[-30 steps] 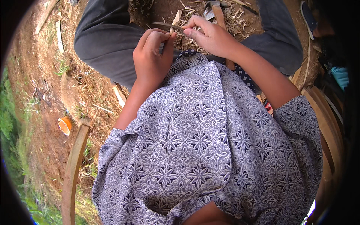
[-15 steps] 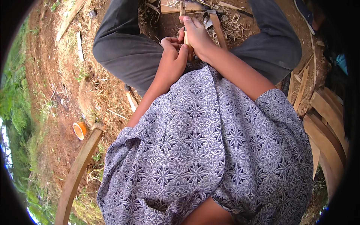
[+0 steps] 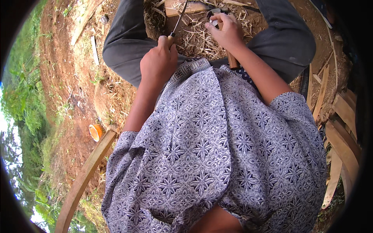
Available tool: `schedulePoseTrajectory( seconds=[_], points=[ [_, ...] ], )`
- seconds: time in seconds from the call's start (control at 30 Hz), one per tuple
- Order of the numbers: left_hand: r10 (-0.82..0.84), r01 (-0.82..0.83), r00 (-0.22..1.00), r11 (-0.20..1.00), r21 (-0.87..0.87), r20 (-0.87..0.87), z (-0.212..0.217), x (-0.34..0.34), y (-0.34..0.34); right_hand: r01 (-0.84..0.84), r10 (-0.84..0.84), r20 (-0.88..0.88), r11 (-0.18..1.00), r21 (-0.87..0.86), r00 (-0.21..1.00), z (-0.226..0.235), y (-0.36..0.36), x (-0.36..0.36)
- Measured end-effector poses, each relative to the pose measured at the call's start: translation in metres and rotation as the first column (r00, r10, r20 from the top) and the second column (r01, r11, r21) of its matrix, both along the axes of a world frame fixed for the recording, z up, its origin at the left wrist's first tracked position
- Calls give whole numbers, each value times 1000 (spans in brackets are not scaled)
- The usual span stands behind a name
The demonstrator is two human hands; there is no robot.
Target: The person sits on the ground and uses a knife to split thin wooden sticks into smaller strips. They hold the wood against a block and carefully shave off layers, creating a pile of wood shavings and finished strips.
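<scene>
My left hand (image 3: 158, 60) is closed round the wooden handle of a narrow metal-bladed tool (image 3: 178, 24). Its long thin blade points away from me, leaning slightly right; whether it is a chisel or a knife I cannot tell. To the right, my right hand (image 3: 229, 33) has its fingers curled over a hammer (image 3: 232, 61) close to its dark head. The brown wooden handle comes out below that hand towards my lap. Part of the hammer is hidden under my palm and fingers.
Wood shavings (image 3: 198, 39) cover the ground between my bent legs. A flat wooden block (image 3: 176, 8) lies beyond them. Curved planks (image 3: 342, 141) are stacked at my right. A long curved timber (image 3: 87, 174) and an orange cup-like object (image 3: 95, 133) are at my left.
My hands were together at the middle and have come apart. The left moved left with the bladed tool; the right moved right and away, onto the hammer.
</scene>
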State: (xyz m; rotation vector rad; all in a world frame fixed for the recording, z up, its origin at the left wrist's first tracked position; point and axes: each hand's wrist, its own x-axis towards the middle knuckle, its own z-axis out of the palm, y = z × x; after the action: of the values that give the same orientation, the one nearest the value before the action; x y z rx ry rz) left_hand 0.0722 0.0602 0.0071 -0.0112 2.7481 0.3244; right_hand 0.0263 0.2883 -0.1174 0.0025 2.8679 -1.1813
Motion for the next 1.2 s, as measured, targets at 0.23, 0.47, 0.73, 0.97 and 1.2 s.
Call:
schedulePoseTrajectory(
  seconds=[0.23, 0.47, 0.73, 0.97, 1.2],
  points=[
    [-127, 122, 991, 988, -99, -47, 1, -12, -25, 218, -11, 545, 923, -317, 839, -6, 21, 5],
    [-193, 182, 979, 973, -145, -67, -3, -26, -37, 233, 101, 367, 613, -755, 925, 58, 29, 4],
    [-170, 164, 985, 971, -177, -19, -3, -35, -42, -78, 288, 120, 592, -802, 950, 162, 24, 8],
    [-162, 164, 986, 972, -168, 31, 7, -35, -31, -129, 274, 260, 876, -465, 926, 115, 9, 15],
    [-196, 192, 980, 969, -157, -11, -2, -33, -39, -87, 226, 157, 790, -607, 961, 152, 15, 26]
  ],
)
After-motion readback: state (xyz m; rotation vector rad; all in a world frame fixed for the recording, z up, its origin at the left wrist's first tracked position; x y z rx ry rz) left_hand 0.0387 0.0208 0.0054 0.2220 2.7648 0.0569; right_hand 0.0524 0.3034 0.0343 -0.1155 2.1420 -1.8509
